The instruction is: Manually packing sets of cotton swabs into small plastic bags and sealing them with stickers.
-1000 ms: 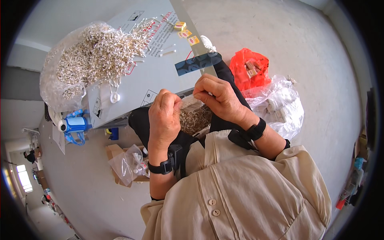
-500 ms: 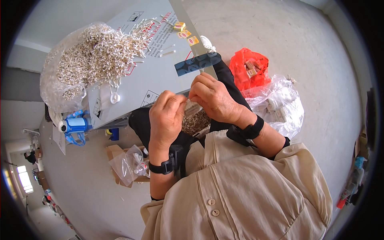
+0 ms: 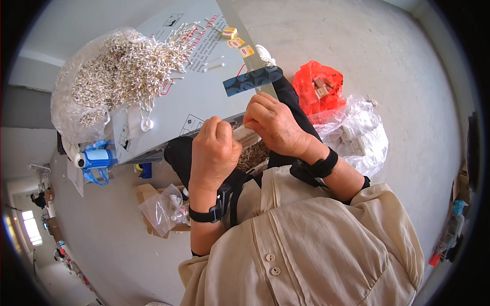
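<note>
Between my hands, over my lap, is a small clear plastic packet [image 3: 246, 135], its contents pale and hard to make out. My left hand [image 3: 214, 148] is closed at the packet's left end, with the fingers curled inward. At its upper right, my right hand [image 3: 274, 123] pinches with thumb and forefinger. Underneath, partly hidden by the hands, a container of cotton swabs [image 3: 253, 155] sits between my legs. On the table, a large clear bag of loose cotton swabs [image 3: 117, 76] lies open, its swabs spilling to the right.
The grey table [image 3: 168, 109] carries small yellow boxes [image 3: 235, 43] and a dark blue patterned strip [image 3: 252, 81]. A red plastic bag [image 3: 317, 86] and a clear bag of white packets [image 3: 357, 137] rest on the floor at right. A cardboard box [image 3: 149, 196] and blue bottle [image 3: 97, 159] are left.
My left hand has rolled over, showing more of its back, and its fingertips have drawn slightly away from the right hand. More of the packet shows between them.
</note>
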Available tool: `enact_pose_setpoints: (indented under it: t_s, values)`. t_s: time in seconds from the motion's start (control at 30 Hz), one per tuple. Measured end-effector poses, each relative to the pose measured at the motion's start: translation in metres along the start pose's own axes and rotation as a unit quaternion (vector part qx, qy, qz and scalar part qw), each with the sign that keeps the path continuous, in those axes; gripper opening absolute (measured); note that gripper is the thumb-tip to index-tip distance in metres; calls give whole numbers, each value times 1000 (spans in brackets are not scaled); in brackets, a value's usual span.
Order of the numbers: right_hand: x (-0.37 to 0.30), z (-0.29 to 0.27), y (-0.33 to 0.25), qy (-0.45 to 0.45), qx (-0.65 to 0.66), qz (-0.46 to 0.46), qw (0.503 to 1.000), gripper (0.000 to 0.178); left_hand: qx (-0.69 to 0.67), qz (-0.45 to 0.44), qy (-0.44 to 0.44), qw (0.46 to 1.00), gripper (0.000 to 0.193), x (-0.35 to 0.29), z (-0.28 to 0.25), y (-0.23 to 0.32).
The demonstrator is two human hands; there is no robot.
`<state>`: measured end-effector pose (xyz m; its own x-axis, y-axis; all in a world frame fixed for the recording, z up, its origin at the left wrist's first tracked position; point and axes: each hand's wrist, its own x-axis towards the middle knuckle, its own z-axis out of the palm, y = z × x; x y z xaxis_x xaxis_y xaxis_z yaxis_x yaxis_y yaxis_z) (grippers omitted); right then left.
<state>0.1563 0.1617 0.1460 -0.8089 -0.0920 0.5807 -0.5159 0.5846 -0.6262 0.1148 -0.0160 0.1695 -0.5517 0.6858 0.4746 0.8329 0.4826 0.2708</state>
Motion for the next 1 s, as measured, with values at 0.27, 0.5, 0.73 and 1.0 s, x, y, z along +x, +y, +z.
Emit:
enact_pose_setpoints:
  t_s: [0.27, 0.5, 0.73, 1.0]
  values:
    - [1, -2, 3, -17, 112, 4, 994, 15, -163, -99, 27, 981, 19, -7, -3, -1]
    - [1, -1, 3, -44, 210, 47, 975, 14, -252, -146, 29, 956, 14, -6, -2, 2]
    - [6, 1, -2, -34, 97, -12, 995, 11, -238, -145, 45, 959, 12, -7, 4, 4]
    - [2, 8, -6, 4, 107, 36, 994, 13, -261, -120, 96, 953, 8, -1, -1, 7]
